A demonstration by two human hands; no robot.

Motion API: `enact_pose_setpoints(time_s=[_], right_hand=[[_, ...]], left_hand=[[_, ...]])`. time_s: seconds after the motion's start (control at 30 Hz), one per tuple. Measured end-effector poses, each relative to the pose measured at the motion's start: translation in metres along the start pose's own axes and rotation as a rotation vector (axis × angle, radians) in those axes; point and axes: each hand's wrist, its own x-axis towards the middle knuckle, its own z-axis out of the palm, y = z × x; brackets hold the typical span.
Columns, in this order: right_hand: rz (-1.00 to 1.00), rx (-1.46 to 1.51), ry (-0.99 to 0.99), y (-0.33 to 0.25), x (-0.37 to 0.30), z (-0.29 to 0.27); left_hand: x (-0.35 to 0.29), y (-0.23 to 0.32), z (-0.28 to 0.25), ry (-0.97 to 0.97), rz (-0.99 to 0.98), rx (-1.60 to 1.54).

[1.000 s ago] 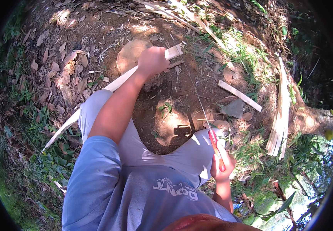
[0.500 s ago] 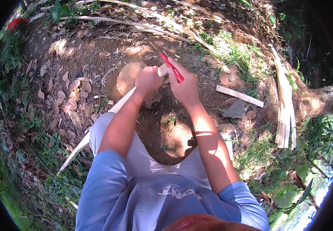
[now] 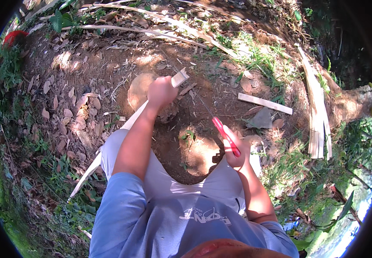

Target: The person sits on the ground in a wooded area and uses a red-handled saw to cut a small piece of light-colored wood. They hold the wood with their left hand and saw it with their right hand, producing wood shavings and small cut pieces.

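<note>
One red handle (image 3: pixel 226 136), farther back now

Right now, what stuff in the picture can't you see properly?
Head view: part of the wooden strip is hidden inside the left hand, another part behind the left knee.
Head view: the stump is partly covered by the left hand.
Head view: the blade of the red-handled tool is too thin to show its edge.
Head view: the red thing, upper left, is too blurred to name.
</note>
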Motion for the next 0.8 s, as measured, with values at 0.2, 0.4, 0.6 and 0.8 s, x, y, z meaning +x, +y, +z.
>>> enact_pose_setpoints(time_s=[0.2, 0.4, 0.6, 0.8], right_hand=[[-0.149, 0.019, 0.058, -0.033, -0.082, -0.064], [-0.091, 0.017, 0.057, -0.064, -0.050, -0.054], [-0.129, 0.167, 0.144, -0.044, 0.070, 0.031], [-0.209, 0.316, 0.172, -0.037, 0.172, 0.100]], left_hand=[[-0.002, -0.003, 0.008, 0.051, 0.025, 0.022], [0.001, -0.007, 0.009, 0.113, 0.044, 0.025], [0.000, -0.007, 0.008, 0.089, 0.031, -0.005], [-0.001, -0.008, 0.009, 0.120, 0.080, 0.016]])
